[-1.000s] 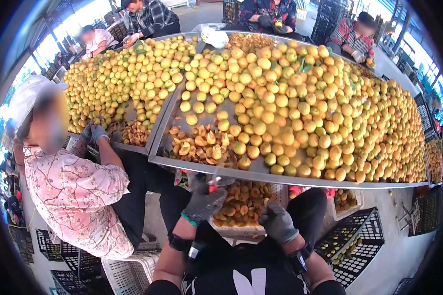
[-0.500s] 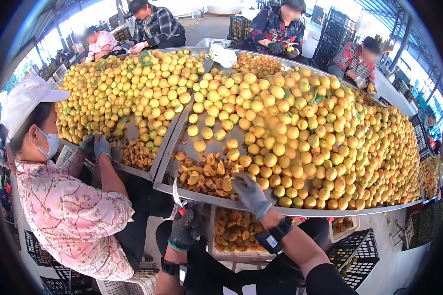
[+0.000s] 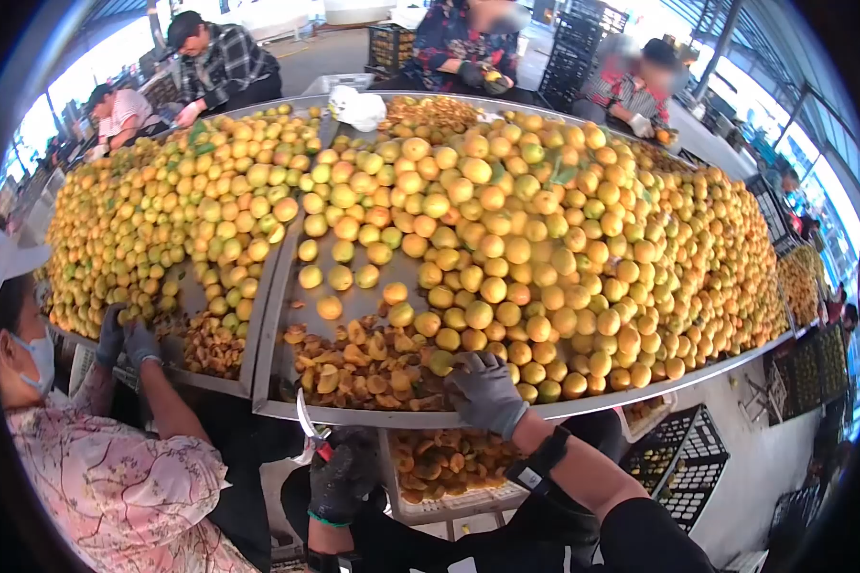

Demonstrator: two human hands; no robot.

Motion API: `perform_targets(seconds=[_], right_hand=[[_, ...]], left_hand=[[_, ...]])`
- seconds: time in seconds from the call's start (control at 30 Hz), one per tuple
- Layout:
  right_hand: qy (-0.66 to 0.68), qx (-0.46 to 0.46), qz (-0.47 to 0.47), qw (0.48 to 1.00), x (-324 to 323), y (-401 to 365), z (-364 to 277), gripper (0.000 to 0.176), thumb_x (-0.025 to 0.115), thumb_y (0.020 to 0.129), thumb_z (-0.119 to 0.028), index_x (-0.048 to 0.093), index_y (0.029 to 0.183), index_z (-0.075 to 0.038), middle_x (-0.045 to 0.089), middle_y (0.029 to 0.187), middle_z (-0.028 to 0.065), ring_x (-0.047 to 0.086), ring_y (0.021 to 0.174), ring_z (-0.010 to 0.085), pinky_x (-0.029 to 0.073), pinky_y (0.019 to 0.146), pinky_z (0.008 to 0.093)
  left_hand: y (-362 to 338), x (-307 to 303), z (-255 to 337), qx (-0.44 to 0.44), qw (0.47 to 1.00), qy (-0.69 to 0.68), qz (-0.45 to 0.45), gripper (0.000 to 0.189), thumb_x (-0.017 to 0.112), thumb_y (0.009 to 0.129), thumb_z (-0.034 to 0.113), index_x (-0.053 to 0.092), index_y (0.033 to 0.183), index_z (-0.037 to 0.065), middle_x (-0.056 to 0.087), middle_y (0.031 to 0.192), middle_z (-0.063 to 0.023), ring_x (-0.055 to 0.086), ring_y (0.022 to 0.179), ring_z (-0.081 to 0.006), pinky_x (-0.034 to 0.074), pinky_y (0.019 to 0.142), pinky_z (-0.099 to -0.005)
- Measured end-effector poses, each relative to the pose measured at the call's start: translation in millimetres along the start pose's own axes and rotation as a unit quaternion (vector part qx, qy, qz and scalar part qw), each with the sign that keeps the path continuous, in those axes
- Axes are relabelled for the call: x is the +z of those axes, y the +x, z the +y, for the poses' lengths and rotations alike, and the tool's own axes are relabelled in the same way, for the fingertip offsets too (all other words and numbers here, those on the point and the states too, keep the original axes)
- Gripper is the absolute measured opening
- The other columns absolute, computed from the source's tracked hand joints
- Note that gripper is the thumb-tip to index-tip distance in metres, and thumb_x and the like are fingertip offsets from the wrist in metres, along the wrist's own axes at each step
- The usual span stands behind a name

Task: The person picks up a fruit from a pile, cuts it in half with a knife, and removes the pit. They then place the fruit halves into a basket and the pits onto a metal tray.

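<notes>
My left hand [image 3: 342,477], in a dark glove with a green cuff, is closed around red-handled pruning shears [image 3: 305,416]. Their curved blade points up, just below the metal table's front rim. My right hand [image 3: 487,392], in a grey glove, lies over that rim with bent fingers. Its thumb and forefinger are against a yellow-green apricot [image 3: 440,363]; the far side of the grip is hidden. Left of this hand lies a heap of cut apricot pieces [image 3: 354,363]. Whole apricots [image 3: 545,277] are piled behind and to the right.
A raised metal divider [image 3: 275,306] splits the table. Below the rim stands a crate of cut apricots [image 3: 449,463]. A masked co-worker [image 3: 115,468] sits close at left, gloved hands at the fruit. Several people work across the table. Black crates [image 3: 678,463] stand at lower right.
The view has swung right, so the table appears further left. My right hand has bent its fingers beside an apricot at the heap's edge. The shears stay in my left hand.
</notes>
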State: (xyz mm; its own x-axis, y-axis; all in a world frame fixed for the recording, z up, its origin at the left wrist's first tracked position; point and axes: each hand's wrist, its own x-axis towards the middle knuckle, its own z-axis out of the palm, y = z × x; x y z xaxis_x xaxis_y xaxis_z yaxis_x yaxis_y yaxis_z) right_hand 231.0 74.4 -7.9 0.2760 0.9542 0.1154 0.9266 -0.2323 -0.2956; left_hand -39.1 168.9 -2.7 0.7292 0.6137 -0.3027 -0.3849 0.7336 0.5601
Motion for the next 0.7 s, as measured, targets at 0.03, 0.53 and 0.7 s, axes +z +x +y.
perform_targets(seconds=[0.03, 0.53, 0.7], right_hand=[[-0.029, 0.010, -0.046, 0.998, -5, -3, 9, 0.036, 0.066, 0.074, -0.027, 0.064, 0.107, -0.013, 0.049, 0.128, 0.0070, 0.047, 0.112, 0.0295, 0.037, 0.097, 0.0450], [0.069, 0.125, 0.025, 0.990, -51, 8, 94, 0.043, 0.067, 0.077, -0.029, 0.061, 0.119, -0.020, 0.054, 0.124, 0.0064, 0.051, 0.113, 0.0291, 0.038, 0.097, 0.0486], [-0.227, 0.177, 0.020, 0.958, -59, 50, 108, 0.044, 0.062, 0.080, -0.020, 0.057, 0.124, -0.019, 0.057, 0.114, 0.0069, 0.054, 0.108, 0.0270, 0.041, 0.088, 0.0426]], left_hand=[[3, -3, -1, -0.010, 1.000, 0.002, -0.007, 0.038, 0.066, 0.086, 0.022, 0.056, 0.112, -0.004, 0.048, 0.063, 0.0004, 0.042, 0.045, -0.0094, 0.031, 0.039, -0.0218], [12, 4, -18, 0.004, 0.997, 0.076, 0.015, 0.026, 0.062, 0.090, 0.016, 0.061, 0.110, 0.000, 0.048, 0.060, 0.0000, 0.043, 0.043, -0.0110, 0.033, 0.038, -0.0221], [15, 3, -21, -0.004, 0.994, 0.113, 0.012, 0.029, 0.058, 0.093, 0.018, 0.058, 0.116, 0.001, 0.048, 0.059, -0.0005, 0.041, 0.040, -0.0118, 0.033, 0.037, -0.0246]])
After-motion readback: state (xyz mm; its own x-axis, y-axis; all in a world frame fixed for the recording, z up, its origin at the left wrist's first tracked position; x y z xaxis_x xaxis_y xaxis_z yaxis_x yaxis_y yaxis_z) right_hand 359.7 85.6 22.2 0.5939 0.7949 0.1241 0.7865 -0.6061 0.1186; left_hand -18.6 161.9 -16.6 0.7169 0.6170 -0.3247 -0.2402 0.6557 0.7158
